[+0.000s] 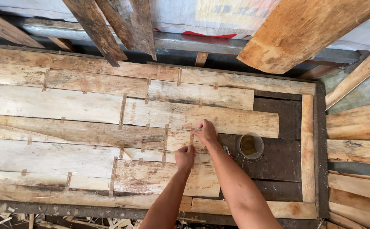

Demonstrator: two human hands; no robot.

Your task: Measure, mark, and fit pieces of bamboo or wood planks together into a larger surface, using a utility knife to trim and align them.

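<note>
I am pressing a thin strip of brown tape (191, 136) down onto the pale veneer sheets (159, 114), where two pieces are butting together near the middle of the work. My right hand (206, 132) is lying flat over the strip's upper end, fingers bent and close together, so most of the strip is hidden under it. My left hand (185, 156) is sitting just below, curled narrow with the fingertips on the wood; whether anything is pinched in it I cannot tell. Many more short tape strips (122, 111) are crossing the seams to the left. Just right of my right wrist a small round tub (250, 145) is standing on the dark board (278, 161), holding something brownish; a small coloured object beside it is too covered by my arm to make out. A dark frame (320, 148) is edging the bench, and loose planks (354, 127) are running out of view on the right and top.
</note>
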